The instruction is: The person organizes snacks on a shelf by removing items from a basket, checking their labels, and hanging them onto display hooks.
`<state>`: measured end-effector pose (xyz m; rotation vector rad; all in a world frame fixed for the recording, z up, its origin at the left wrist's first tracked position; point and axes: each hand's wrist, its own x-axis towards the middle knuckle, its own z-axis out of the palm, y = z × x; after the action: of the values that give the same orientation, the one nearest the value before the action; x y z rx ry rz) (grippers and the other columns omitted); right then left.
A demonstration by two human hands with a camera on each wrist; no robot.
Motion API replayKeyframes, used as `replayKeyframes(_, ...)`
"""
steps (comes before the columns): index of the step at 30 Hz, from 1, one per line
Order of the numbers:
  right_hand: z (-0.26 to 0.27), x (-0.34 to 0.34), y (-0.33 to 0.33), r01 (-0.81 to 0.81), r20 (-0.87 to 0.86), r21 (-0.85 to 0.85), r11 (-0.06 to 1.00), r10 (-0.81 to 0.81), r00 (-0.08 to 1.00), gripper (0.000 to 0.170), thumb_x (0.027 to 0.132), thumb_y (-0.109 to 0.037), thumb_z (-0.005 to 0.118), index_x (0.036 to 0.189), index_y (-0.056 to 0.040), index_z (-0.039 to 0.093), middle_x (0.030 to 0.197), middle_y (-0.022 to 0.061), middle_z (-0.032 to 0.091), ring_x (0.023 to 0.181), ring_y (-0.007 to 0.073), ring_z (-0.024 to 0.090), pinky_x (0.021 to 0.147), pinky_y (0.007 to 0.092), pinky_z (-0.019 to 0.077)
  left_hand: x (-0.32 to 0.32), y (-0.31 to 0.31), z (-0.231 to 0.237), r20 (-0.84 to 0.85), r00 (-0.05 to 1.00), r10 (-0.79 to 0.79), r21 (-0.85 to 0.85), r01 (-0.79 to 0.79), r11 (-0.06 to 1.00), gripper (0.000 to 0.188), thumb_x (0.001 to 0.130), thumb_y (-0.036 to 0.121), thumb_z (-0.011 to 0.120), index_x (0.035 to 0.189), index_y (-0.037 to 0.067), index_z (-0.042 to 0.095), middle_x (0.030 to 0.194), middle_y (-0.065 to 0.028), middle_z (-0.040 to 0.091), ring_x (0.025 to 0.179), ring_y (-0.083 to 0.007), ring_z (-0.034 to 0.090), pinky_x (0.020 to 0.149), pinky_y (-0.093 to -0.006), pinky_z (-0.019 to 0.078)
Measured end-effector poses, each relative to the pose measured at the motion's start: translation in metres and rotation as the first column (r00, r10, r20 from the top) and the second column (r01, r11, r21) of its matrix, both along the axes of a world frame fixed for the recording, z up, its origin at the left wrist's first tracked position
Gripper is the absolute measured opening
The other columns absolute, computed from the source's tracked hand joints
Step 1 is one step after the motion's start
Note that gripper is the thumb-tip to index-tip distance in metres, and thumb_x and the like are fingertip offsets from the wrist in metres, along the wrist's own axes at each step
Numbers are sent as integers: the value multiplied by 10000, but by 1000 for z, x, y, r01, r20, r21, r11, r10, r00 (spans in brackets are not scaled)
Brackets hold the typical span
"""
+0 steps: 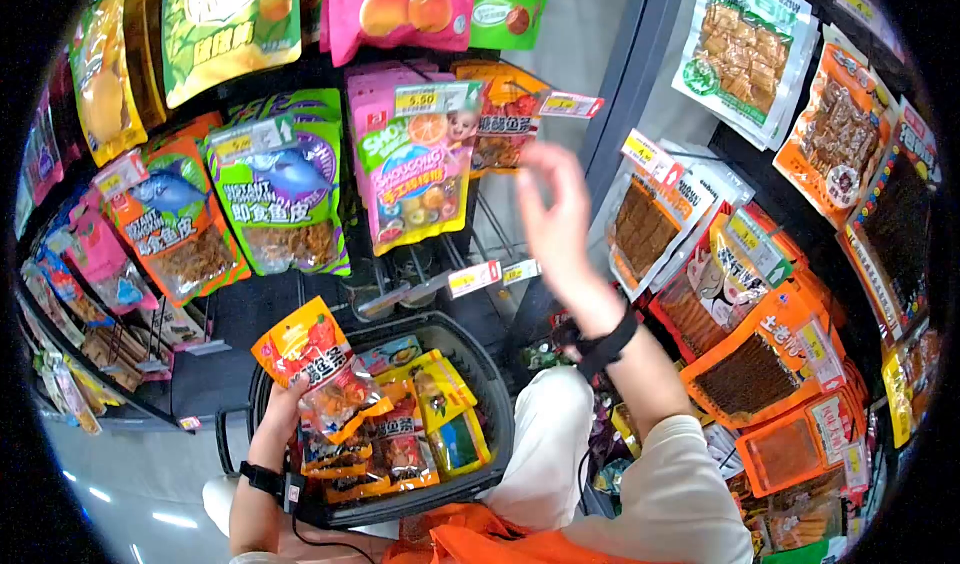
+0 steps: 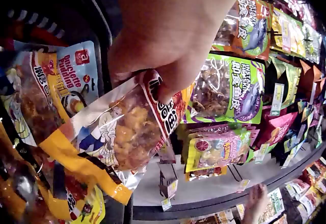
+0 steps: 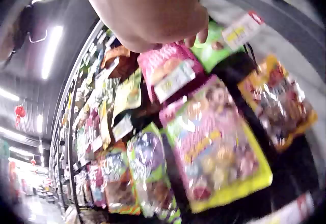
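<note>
My left hand (image 1: 287, 402) pinches an orange-and-clear snack packet (image 1: 318, 349) by its side, over a dark shopping basket (image 1: 508, 404). The left wrist view shows thumb and fingers at the packet's (image 2: 125, 132) printed top part. Inside the basket lie several similar orange packets (image 1: 405, 444) and a yellow packet (image 1: 440, 389). My right hand (image 1: 556, 214) is raised before the rack with loosely bent fingers and holds nothing. Closest to it hangs another orange packet (image 1: 500, 144), partly behind a pink-and-yellow candy bag (image 1: 420, 179).
Price tags on metal prongs (image 1: 475, 279) jut out below the candy bag. Green (image 1: 285, 189) and orange (image 1: 175, 224) fish-skin bags hang at left. On the right, another rack carries brown snack packets (image 1: 745, 379). A dark post (image 1: 625, 74) stands between both racks.
</note>
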<state>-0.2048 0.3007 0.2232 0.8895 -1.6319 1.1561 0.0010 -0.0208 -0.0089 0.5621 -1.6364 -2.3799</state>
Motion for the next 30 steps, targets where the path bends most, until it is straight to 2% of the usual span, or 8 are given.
replayKeyframes(5,113,-81,17,565,-203,317,762,-527,825,317,725,-207,553,899,56,589,921,230,581,857,363,562,785,399,444,-13,0,-6,67,996,-58,38,55,998,295,838,69,521,1123,18,463,1055,-78,569,927,-196,566,776,-334,462)
replayKeyframes(10,141,-166,-11,247,5,930,273,-678,735,281,743,-207,521,883,18,613,924,206,596,837,331,590,719,400,473,-21,-1,-14,87,992,-90,74,84,994,327,829,68,539,1139,10,454,1079,-71,560,952,-189,552,809,-325,440)
replayKeyframes(12,126,-260,-7,238,-396,861,-449,-300,868,276,774,-191,486,906,21,602,932,198,602,807,312,607,657,402,486,-21,-2,-16,40,992,-117,93,113,989,350,828,71,547,1155,-1,444,1107,-70,547,997,-184,528,857,-316,403)
replayKeyframes(13,133,-206,-17,-101,265,954,281,-643,719,243,792,-142,461,903,34,588,907,181,616,730,285,612,589,406,483,-18,3,-6,42,993,-113,69,110,991,352,826,71,551,1156,3,448,1105,-69,548,997,-184,526,857,-316,401)
replayKeyframes(15,147,-158,-44,21,235,960,281,-838,493,213,788,-89,448,880,48,583,839,147,624,676,263,601,545,412,470,-18,1,-7,99,990,-104,62,99,993,347,829,71,548,1157,8,452,1104,-71,549,992,-183,528,853,-312,403)
replayKeyframes(25,144,-220,-35,174,187,939,297,-865,465,174,725,-41,460,643,5,605,568,157,581,449,234,561,392,365,412,-14,4,0,119,980,-161,66,153,986,335,837,68,539,1154,7,451,1060,-66,564,951,-179,538,815,-301,417)
replayKeyframes(28,145,-220,-38,174,623,672,720,-677,391,238,774,-88,360,652,-13,551,495,102,523,394,207,512,353,348,373,-14,1,-3,124,981,-149,77,140,987,330,839,74,539,1150,6,452,1058,-68,564,946,-180,541,810,-302,420)
replayKeyframes(30,150,-215,-37,140,605,704,696,-691,396,255,787,-102,346,685,-4,558,514,115,541,408,207,527,362,337,387,-13,0,-3,119,981,-152,72,144,987,327,841,78,537,1148,5,451,1064,-70,561,951,-180,541,813,-302,420)
